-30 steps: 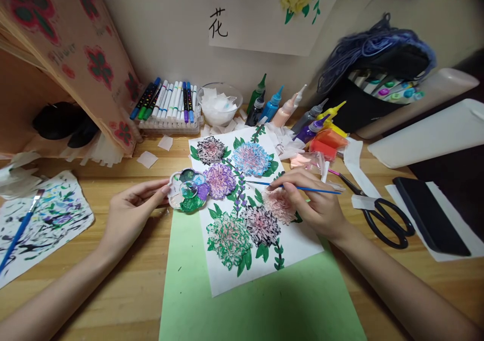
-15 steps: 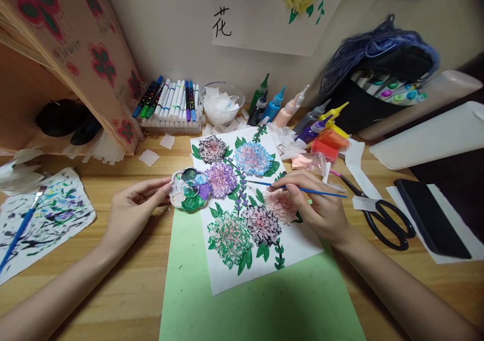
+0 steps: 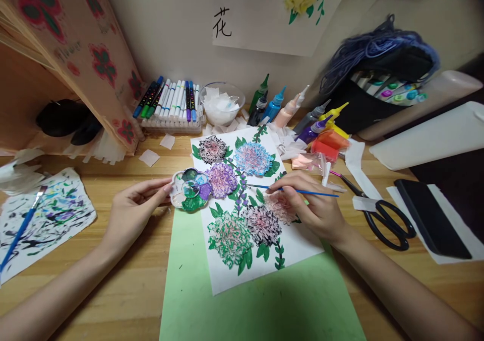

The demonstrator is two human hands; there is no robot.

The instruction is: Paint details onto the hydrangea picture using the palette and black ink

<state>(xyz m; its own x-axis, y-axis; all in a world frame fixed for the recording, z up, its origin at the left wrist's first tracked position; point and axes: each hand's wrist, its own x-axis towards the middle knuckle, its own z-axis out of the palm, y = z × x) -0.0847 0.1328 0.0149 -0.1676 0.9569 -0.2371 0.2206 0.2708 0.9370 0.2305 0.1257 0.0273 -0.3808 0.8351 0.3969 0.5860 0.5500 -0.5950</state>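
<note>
My left hand (image 3: 141,205) pinches the left rim of a flower-shaped paint palette (image 3: 177,198) with green, purple and blue paint in its wells. Between the fingers of my right hand (image 3: 312,202) is a thin blue paintbrush (image 3: 317,194), its tip pointing left at the purple-and-green vine in the middle of the picture. The white paper (image 3: 227,280) bears several textured flowers in purple, blue, black, green and pink, with green leaves. It lies tilted on a green sheet (image 3: 264,311). The palette overlaps the paper's left edge beside the purple flower (image 3: 222,180).
Behind the paper stand markers (image 3: 170,99), a glass bowl (image 3: 223,104) of paper scraps and several paint bottles (image 3: 274,105). Black scissors (image 3: 389,225) and a black phone-like object (image 3: 433,219) lie right. A paint-marked sheet (image 3: 71,215) with a larger brush (image 3: 20,232) is left.
My right hand has shifted slightly left and the thin brush has tilted, its tip now a little lower. My left hand and the palette have barely moved.
</note>
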